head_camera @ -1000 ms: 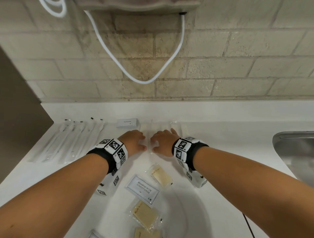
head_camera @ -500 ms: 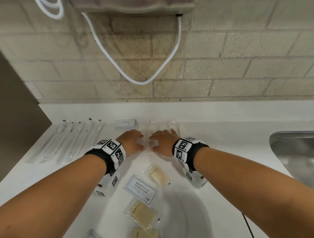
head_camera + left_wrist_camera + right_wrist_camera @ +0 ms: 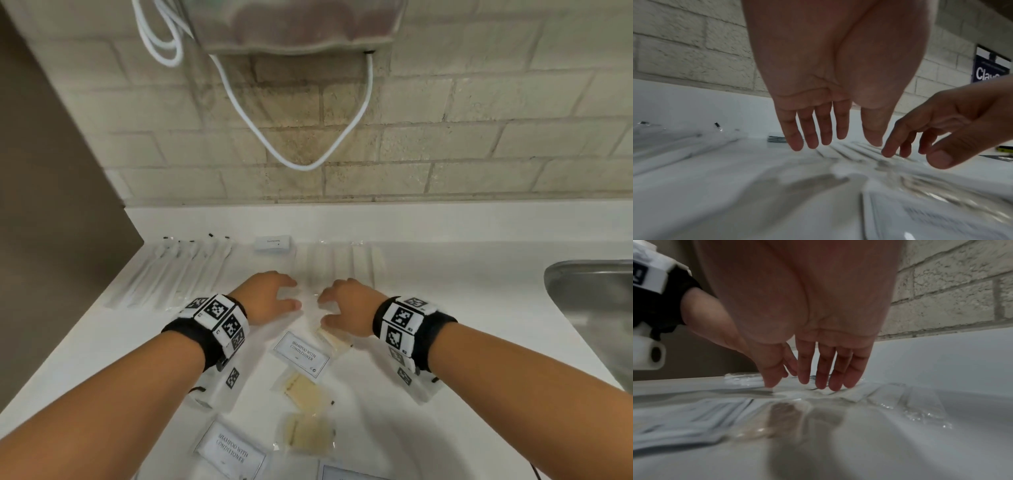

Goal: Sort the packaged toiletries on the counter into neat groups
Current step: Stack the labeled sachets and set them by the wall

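Both hands over the white counter (image 3: 462,308), palms down, side by side. Left hand (image 3: 265,296) with fingers (image 3: 809,129) straight and slightly spread, holding nothing, tips just above or on clear wrapping, contact hard to tell. Right hand (image 3: 346,306) with fingers (image 3: 838,369) loosely extended, tips down on the near end of a row of clear-wrapped white sticks (image 3: 337,262), gripping nothing. Beyond the left fingertips, a small white box (image 3: 273,244); farther left of that hand, a row of wrapped toothbrushes (image 3: 178,270). Behind the wrists, nearer the body, shampoo sachets (image 3: 301,354) and yellowish soap packets (image 3: 303,390) lay scattered. Well right of the right hand, a steel sink (image 3: 592,308).
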